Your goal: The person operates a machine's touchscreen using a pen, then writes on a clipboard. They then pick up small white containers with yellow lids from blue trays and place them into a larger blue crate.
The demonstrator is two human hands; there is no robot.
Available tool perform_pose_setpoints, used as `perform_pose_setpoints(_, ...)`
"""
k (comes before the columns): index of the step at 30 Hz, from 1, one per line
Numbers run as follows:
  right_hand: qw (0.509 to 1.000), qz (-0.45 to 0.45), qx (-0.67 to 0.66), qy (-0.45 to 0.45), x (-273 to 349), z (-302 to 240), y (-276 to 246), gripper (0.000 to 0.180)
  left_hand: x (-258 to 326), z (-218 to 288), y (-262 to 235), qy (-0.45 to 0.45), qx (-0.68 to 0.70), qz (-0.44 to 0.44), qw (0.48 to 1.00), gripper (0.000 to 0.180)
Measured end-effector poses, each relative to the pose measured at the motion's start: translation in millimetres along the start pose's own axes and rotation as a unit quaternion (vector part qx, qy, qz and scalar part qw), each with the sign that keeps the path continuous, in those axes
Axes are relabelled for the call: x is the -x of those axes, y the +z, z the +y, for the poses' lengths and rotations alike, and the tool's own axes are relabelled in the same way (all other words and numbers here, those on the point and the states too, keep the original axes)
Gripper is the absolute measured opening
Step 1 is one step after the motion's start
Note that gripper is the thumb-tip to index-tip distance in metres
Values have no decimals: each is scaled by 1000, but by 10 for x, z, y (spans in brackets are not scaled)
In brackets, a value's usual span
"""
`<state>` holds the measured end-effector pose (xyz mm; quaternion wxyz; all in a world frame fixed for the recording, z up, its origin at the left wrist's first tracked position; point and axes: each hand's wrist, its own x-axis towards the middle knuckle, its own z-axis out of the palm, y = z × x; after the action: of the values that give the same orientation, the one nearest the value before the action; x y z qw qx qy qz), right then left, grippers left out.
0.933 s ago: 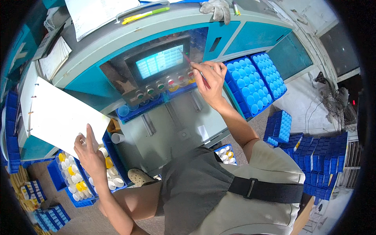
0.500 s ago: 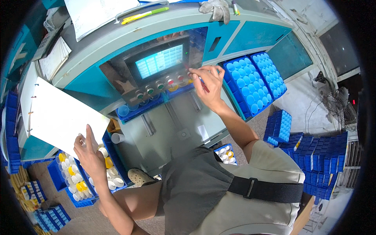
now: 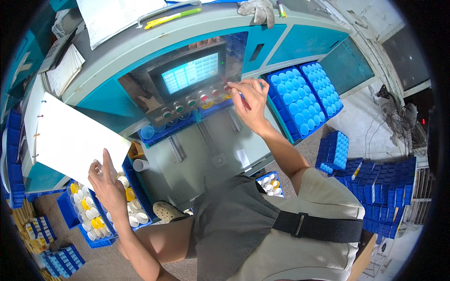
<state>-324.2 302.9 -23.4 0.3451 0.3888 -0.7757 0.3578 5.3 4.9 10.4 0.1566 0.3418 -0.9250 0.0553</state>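
In my right hand [image 3: 251, 100], bent fingers grip a slim red pen [image 3: 245, 104]. Its tip is close to the right side of the lit touchscreen [image 3: 191, 72], just above a row of round buttons [image 3: 191, 102]; whether it touches the panel I cannot tell. My left hand [image 3: 108, 180] is at the lower right corner of a white ring binder [image 3: 79, 136], index finger stretched over the page and the other fingers bent at the edge. The thumb is hard to make out. The page is overexposed, so nothing on it is readable.
Blue trays of light-blue cups [image 3: 297, 100] stand at right, above stacked blue trays [image 3: 379, 196]. Crates of white and yellow cups [image 3: 133, 206] are at lower left. A grey glove [image 3: 258, 11] and yellow-green pen [image 3: 173, 18] lie on the machine top. A fan [image 3: 403, 122] stands far right.
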Motion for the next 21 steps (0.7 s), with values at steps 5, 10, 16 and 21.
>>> perform_pose_setpoints(5, 1000, -7, -1, 1, 59, 3, 32, 15, 3, 3, 1, -1, -7, -3, 1000, 101)
perform_pose_setpoints(10, 1000, -16, -7, -2, 88, -9, 22, 17, 9, -17, 23, -1, -8, -1, 1000, 102)
perform_pose_setpoints(16, 996, -50, -64, -42, 52, -105, 78, 18, 1, -37, 49, 10, -12, 6, 1000, 101)
perform_pose_setpoints(21, 994, -70, -81, -39, 6, -186, 129, 19, 1, -29, 38, 9, -8, 6, 1000, 101)
